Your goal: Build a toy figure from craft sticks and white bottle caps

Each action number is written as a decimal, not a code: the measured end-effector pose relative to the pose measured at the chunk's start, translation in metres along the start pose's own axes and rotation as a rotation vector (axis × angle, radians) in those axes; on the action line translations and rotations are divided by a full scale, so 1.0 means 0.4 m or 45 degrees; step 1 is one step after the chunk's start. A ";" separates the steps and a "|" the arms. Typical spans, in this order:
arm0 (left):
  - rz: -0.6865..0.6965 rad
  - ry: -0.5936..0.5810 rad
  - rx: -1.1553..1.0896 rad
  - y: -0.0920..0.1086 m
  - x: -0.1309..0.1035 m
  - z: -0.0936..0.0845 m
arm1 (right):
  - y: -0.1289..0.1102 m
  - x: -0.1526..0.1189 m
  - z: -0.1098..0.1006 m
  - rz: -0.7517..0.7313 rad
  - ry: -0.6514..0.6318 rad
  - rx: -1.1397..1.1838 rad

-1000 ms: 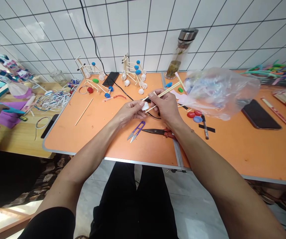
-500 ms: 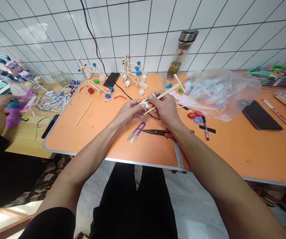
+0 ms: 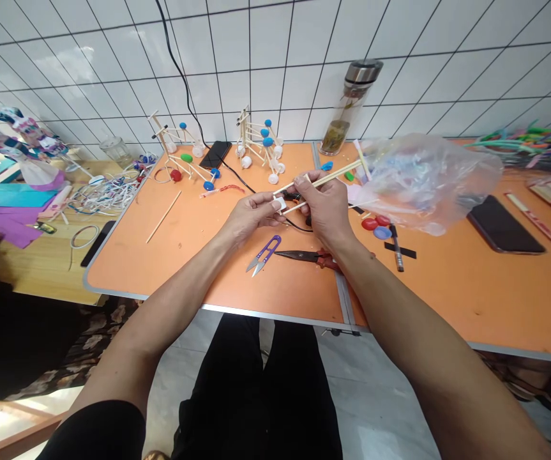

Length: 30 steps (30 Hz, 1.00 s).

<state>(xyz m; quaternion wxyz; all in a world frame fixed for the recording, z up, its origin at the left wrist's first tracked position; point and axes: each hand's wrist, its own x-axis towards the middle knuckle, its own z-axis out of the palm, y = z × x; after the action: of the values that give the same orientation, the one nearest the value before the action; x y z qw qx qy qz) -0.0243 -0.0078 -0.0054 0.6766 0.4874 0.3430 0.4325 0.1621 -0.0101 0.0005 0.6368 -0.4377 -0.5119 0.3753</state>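
Orange table (image 3: pixel 294 294) below — left hand (image 3: pixel 250 216) pinches a white piece (image 3: pixel 281 204), right hand (image 3: pixel 327 206) grips a stick frame (image 3: pixel 345 170), its far end newly shifted toward two o'clock, suggesting ongoing adjustment.

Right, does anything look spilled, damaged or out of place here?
I see nothing spilled or damaged. Mildly odd: the purple snips lie with open blades toward the near edge of the orange table, close to the left hand. The clear bottle leans in view, possibly only from lens distortion.

Bare forearms (image 3: pixel 179 297) angled inward, hands (image 3: pixel 251 217) (image 3: pixel 327 207) close together, fingers (image 3: pixel 266 208) bent
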 end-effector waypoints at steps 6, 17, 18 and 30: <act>0.000 -0.016 -0.013 -0.003 0.001 -0.005 | -0.001 -0.002 0.001 0.003 0.007 -0.012; 0.036 0.001 -0.015 -0.007 0.004 -0.005 | -0.006 -0.006 0.004 0.020 0.017 0.000; 0.037 0.005 -0.011 -0.007 0.004 -0.005 | -0.005 -0.005 0.004 0.018 0.013 -0.002; 0.034 0.024 -0.117 -0.009 0.004 -0.001 | 0.001 -0.007 0.006 0.030 -0.010 -0.008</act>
<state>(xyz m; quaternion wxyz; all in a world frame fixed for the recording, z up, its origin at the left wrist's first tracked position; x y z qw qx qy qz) -0.0233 -0.0067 -0.0092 0.6891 0.4561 0.3226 0.4616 0.1593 -0.0121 -0.0004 0.6289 -0.4443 -0.5104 0.3829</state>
